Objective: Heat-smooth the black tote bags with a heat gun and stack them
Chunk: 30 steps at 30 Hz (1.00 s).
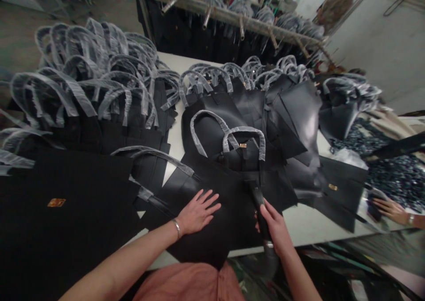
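My left hand (pixel 200 213) lies flat with spread fingers on a black leather-like bag (pixel 232 234) at the front of the table. In my right hand (pixel 274 225) is a black handheld nozzle tool (pixel 261 212), gripped round its handle. Its flat head touches or hovers just over the bag's surface; I cannot tell which. A thick dark tube-like part runs down from the handle. Beyond the head, two plastic-wrapped handles (pixel 245 129) arch up beside a small gold clasp (pixel 243 145). Another wrapped handle (pixel 159 153) lies left of my left hand.
Stacked black bags with wrapped handles (pixel 83 53) fill the left. More black bags (pixel 295 110) lie behind and right on the white table (pixel 318 223). A rack with metal pegs (pixel 241 26) stands at the back. Another person's hand (pixel 392 210) works at the right edge.
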Motion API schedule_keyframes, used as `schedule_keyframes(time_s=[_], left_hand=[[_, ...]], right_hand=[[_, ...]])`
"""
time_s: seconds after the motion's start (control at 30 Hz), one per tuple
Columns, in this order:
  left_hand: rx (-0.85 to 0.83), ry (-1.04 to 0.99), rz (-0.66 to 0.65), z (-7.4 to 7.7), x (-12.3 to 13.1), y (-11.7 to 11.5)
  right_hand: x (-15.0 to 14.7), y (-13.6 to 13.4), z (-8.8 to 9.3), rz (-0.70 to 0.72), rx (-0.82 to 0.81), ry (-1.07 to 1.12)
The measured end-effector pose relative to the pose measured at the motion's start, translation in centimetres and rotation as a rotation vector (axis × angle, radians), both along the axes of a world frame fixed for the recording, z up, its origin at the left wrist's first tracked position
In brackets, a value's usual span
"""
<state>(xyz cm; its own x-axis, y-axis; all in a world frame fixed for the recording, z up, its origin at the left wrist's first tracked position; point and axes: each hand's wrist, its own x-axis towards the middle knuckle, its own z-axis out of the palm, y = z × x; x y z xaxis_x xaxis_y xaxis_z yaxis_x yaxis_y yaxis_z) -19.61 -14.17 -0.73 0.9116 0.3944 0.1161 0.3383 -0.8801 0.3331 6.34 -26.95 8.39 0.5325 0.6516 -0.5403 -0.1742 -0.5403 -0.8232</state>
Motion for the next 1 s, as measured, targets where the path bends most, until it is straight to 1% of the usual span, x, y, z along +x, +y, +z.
schedule_keyframes(time_s=[0.07,0.17,0.3,0.37,0.43,0.5,0.53,0.6,0.67,0.77,0.87,1.0], left_hand=[[-0.019,0.004,0.002,0.0,0.0,-0.1],[-0.040,0.004,0.020,0.0,0.2,-0.3],[-0.091,-0.023,0.046,0.0,0.4,0.0],[-0.112,-0.059,0.112,0.3,0.1,1.1],[-0.076,-0.071,0.253,0.9,-0.6,3.0],[0.003,-0.015,0.405,1.8,-1.5,5.4],[0.042,0.036,0.451,2.3,-1.9,6.6],[0.107,0.145,0.474,3.1,-2.6,8.8],[0.159,0.219,0.443,3.6,-2.8,10.3],[0.178,0.270,0.411,4.1,-2.5,11.5],[0.152,0.297,0.421,4.2,-2.3,12.0],[0.157,0.304,0.457,3.9,-2.7,12.9]], right_hand=[[-0.5,-1.7,0.7,0.000,-0.008,-0.053],[-0.9,-5.0,1.7,0.008,-0.094,-0.054],[-1.0,-8.5,2.3,0.026,-0.189,-0.058],[-1.1,-9.7,2.3,0.054,-0.189,-0.078],[-1.2,-10.5,2.3,0.078,-0.183,-0.078],[-1.5,-11.2,2.2,0.069,-0.186,-0.078],[-1.8,-11.4,2.1,0.058,-0.187,-0.080],[-2.2,-11.7,1.8,0.048,-0.192,-0.076],[-2.6,-11.8,1.5,0.061,-0.207,-0.069],[-2.9,-11.8,1.0,0.078,-0.228,-0.097],[-2.9,-11.6,0.8,0.068,-0.225,-0.122],[-3.2,-11.4,0.9,0.035,-0.255,-0.077]])
